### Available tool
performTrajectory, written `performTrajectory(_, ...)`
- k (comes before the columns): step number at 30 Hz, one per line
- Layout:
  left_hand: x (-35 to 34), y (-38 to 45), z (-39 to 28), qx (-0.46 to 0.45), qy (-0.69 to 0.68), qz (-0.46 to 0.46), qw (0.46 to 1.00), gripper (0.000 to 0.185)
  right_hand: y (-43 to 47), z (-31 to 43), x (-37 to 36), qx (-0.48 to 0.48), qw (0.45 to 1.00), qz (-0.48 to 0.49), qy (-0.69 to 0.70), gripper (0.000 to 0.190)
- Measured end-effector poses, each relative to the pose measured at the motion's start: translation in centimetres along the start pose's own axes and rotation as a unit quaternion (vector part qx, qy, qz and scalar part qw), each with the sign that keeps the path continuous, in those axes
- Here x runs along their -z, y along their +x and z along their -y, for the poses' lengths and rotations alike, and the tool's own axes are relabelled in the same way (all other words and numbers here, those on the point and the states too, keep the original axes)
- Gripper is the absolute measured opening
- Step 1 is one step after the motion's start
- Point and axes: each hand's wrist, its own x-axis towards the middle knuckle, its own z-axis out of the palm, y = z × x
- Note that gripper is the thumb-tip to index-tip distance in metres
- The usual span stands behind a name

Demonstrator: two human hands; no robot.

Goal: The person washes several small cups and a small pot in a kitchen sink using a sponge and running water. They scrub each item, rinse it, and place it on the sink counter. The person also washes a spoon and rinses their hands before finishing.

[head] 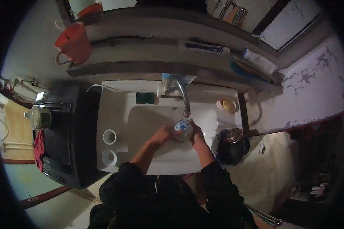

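Observation:
A small rounded vessel with a blue floral pattern on white (183, 129), a cup or bowl, is held just under the spout of the chrome faucet (185, 98), over the white sink basin (143, 114). My right hand (197, 134) grips its right side. At its left side is my left hand (164, 135), slightly blurred, with fingers against the surface; whether it grips is not clear. Whether water runs from the spout cannot be told.
A dark green scouring pad (145, 98) and a soap dish (227, 105) lie on the sink's back ledge. Two white cups (109, 136) stand at left, beside a black appliance (83, 134). Dark cookware (230, 151) sits at right. A red mug (74, 44) is on the shelf above.

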Motion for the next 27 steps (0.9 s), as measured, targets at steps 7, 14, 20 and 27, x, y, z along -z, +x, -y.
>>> performTrajectory(7,-3.8,-1.5,-0.9,-0.102,0.378,-0.151,0.908,0.027,4.0,-4.5,-2.9,0.104,0.933,-0.127,-0.320,0.045)
performTrajectory(14,-0.6,-3.2,-0.7,-0.431,0.575,0.037,0.694,0.039,2.7,-4.0,-1.0,0.093,0.937,-0.010,-0.337,0.048)
performTrajectory(20,-3.0,-2.2,1.7,-0.354,0.522,-0.185,0.753,0.038,0.2,-2.6,-2.5,0.089,0.993,0.021,-0.075,0.049)
performTrajectory(27,-3.4,-2.0,3.2,-0.330,0.522,-0.175,0.767,0.045,-2.0,-1.1,-2.6,0.057,0.988,0.004,-0.140,0.051)
